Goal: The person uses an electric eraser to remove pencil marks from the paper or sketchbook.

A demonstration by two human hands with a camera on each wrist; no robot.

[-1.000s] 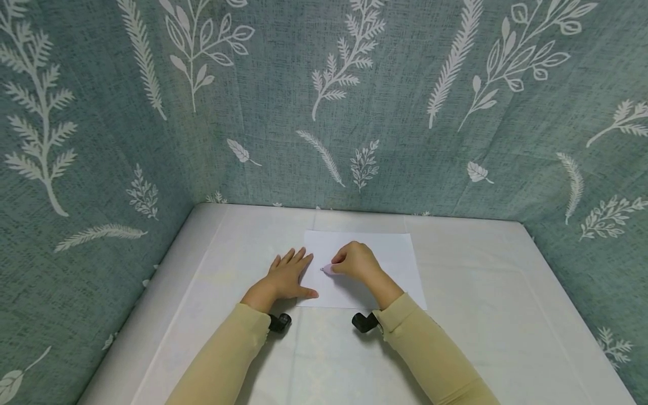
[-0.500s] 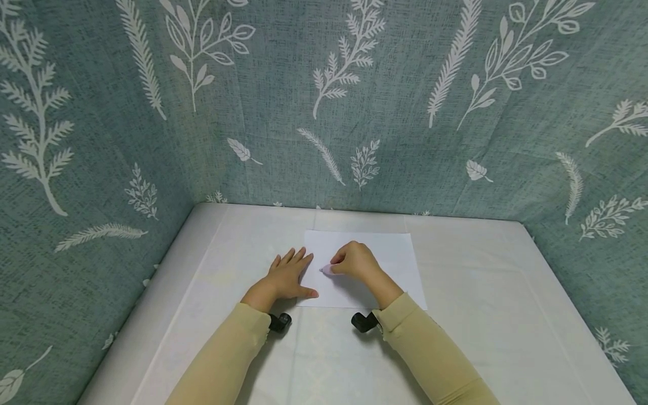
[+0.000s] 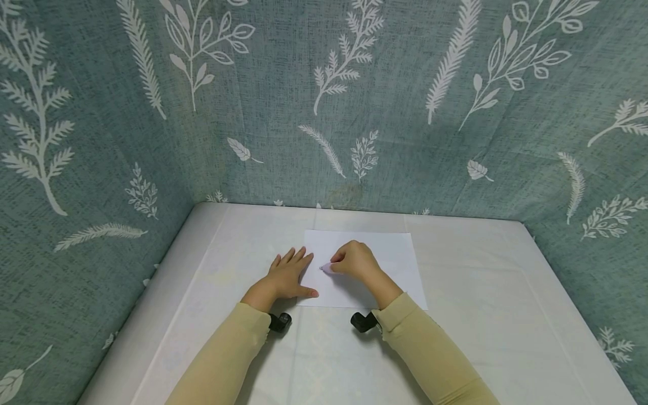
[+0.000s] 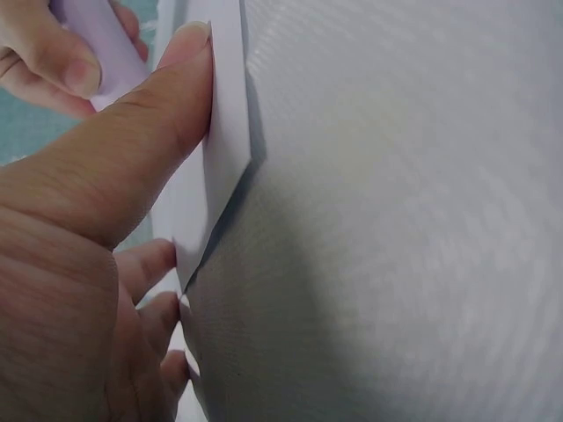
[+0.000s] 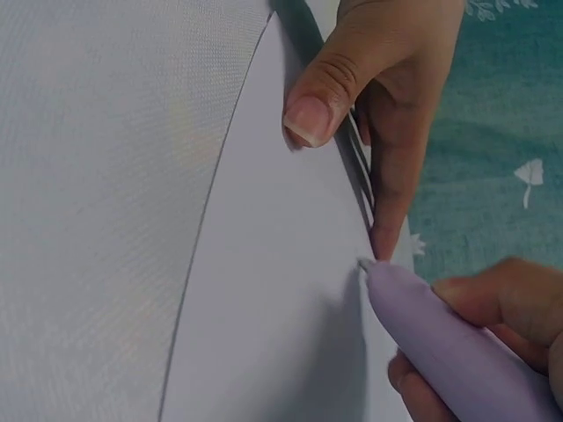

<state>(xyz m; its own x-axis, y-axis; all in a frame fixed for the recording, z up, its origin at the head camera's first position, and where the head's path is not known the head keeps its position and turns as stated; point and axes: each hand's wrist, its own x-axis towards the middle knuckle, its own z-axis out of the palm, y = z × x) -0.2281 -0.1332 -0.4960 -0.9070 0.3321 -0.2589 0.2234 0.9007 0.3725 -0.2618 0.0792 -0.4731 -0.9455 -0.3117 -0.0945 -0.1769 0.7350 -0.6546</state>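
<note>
A white sheet of paper (image 3: 390,259) lies on the table. My left hand (image 3: 286,278) rests on its left edge, fingers spread and thumb pressing near the front corner. My right hand (image 3: 359,264) pinches a thick lilac pen-shaped tool (image 5: 449,338) between thumb and fingers. A small metal tip sticks out of the tool's narrow end and points left, at or just above the paper, close to the left fingers. In the right wrist view a thin line or edge runs along the paper from that tip; I cannot tell whether it is a cut or a shadow.
A white cloth (image 3: 486,315) covers the table. Green fabric with white leaf prints (image 3: 283,101) hangs behind it and at both sides. Black wrist cameras show below the left cuff (image 3: 255,320) and the right cuff (image 3: 397,315).
</note>
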